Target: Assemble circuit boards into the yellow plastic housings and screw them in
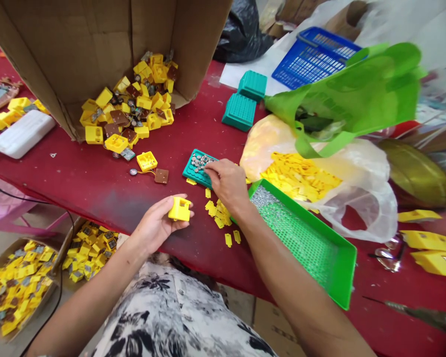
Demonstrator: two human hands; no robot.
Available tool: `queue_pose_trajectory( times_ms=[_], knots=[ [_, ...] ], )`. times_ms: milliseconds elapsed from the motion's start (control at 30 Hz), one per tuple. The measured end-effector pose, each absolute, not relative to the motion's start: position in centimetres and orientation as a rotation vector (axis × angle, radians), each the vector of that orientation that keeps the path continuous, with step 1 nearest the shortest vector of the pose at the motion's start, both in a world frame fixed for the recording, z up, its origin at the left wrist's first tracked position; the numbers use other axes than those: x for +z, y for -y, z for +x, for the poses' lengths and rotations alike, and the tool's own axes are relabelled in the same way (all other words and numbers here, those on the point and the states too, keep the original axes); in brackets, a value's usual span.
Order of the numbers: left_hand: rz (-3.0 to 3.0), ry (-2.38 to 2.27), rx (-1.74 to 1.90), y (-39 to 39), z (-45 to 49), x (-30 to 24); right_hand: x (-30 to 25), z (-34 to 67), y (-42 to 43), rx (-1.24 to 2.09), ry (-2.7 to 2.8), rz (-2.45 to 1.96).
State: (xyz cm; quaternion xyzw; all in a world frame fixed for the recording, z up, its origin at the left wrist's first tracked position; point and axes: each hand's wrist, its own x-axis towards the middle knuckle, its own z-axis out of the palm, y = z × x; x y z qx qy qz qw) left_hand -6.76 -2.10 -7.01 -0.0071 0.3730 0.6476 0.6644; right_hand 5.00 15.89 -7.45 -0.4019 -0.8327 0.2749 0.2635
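My left hand (156, 223) is shut on a yellow plastic housing (179, 209), holding it in the fingers above the red-covered table (96, 188). My right hand (226, 182) rests its fingertips on small silver metal parts (198, 162) heaped on a teal perforated tray (191, 173). Loose small yellow pieces (217, 214) lie below that hand. Beside my right forearm stands a green tray (308, 210) filled with silvery metal bits. Another yellow housing (146, 161) lies wired to a brown square piece (161, 175).
An open cardboard box (96, 39) spills yellow housings and brown pieces onto the table. Two more teal trays (245, 99) stand at the back. A plastic bag (301, 178) holds yellow pieces. A green bag (342, 94) blurs across the right, and a cardboard tray (18, 287) of parts sits below the table.
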Motion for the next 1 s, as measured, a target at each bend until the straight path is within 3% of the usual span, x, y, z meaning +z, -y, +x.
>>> queue_pose_trajectory(
  times_ms=[233,433,833,1000],
  knots=[
    [-0.002,-0.861,1.474,1.8,-6.6,-6.6,-6.0,5.9,-13.0,1.468,1.924,-0.999],
    [0.059,-0.902,1.502,2.2,-6.3,-6.6,-3.8,5.8,-9.5,1.887,1.750,-0.922],
    [0.085,-0.942,1.629,2.8,-6.1,-7.0,-3.9,4.9,-6.6,1.320,2.096,-0.935],
    [0.149,-0.985,1.694,2.9,-5.7,-7.3,-4.0,4.5,-6.3,1.365,2.062,-1.015]
  ],
)
